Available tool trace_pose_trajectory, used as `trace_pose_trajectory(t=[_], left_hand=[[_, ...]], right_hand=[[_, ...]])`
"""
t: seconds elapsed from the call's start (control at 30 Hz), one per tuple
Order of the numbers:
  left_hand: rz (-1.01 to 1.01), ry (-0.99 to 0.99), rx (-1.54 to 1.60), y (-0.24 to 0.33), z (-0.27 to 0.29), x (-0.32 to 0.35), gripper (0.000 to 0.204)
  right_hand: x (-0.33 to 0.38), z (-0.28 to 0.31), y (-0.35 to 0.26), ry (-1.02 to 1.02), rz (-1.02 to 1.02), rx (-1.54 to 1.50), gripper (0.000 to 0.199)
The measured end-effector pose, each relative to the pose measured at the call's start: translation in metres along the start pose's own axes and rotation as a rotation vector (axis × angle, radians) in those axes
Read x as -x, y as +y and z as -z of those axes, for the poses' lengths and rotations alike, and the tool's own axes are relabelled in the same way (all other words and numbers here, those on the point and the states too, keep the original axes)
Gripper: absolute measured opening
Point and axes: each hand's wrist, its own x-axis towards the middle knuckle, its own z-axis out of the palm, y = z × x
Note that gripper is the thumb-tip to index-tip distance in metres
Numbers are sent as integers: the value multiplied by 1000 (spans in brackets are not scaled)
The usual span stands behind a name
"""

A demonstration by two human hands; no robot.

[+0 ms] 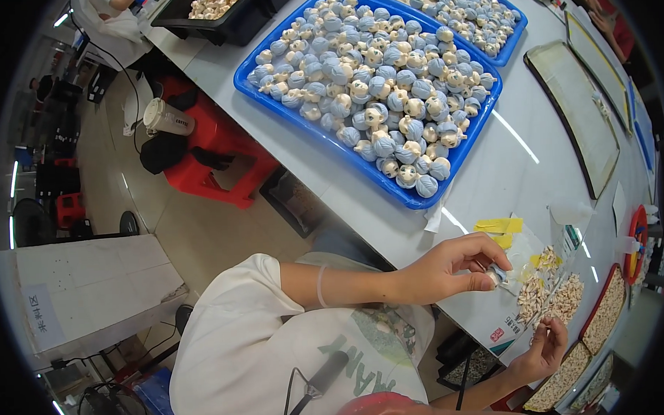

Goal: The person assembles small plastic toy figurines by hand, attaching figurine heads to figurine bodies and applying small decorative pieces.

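Note:
My left hand [462, 267] pinches a small blue-and-cream doll head [497, 274] between thumb and fingers, above the near edge of the table. Lower right, my right hand [546, 348] has its fingertips pressed together beside a pile of small cream pieces [565, 299]; whatever it may hold is too small to make out. A second heap of cream pieces [531, 297] lies between the two hands on a printed sheet. Strips of yellow tape [499, 226] are stuck to the table just beyond my left hand.
A blue tray [401, 199] full of similar doll heads stands farther back, another blue tray [517, 34] behind it. At the far left sits a black bin [227, 28] with cream parts. Shallow trays of pieces [605, 309] line the right. A red stool [220, 149] stands left of the table.

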Motion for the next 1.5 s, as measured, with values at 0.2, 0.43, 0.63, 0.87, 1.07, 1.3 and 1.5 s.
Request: trace_pose_trajectory(t=[0.2, 0.43, 0.63, 0.87, 1.07, 1.3, 1.5], left_hand=[[-24, -18, 25, -4, 1, 1, 28], [-28, 6, 8, -2, 2, 0, 25], [-43, 0, 47, -6, 0, 0, 24], [65, -51, 170, -4, -4, -3, 23], [123, -109, 118, -3, 5, -3, 28], [167, -160, 59, -3, 9, -7, 29], [128, -194, -68, -7, 8, -9, 34]], right_hand=[[2, -2, -8, 66, -11, -67, 10], [-2, -9, -7, 92, 47, 21, 12], [-3, -3, -3, 38, -12, 36, 9], [-9, -1, -10, 70, -69, 0, 11], [-27, -16, -8, -5, 28, 6, 15], [-55, -48, -28, -136, -16, -72, 15], [-69, -64, -31, -399, 75, 131, 15]])
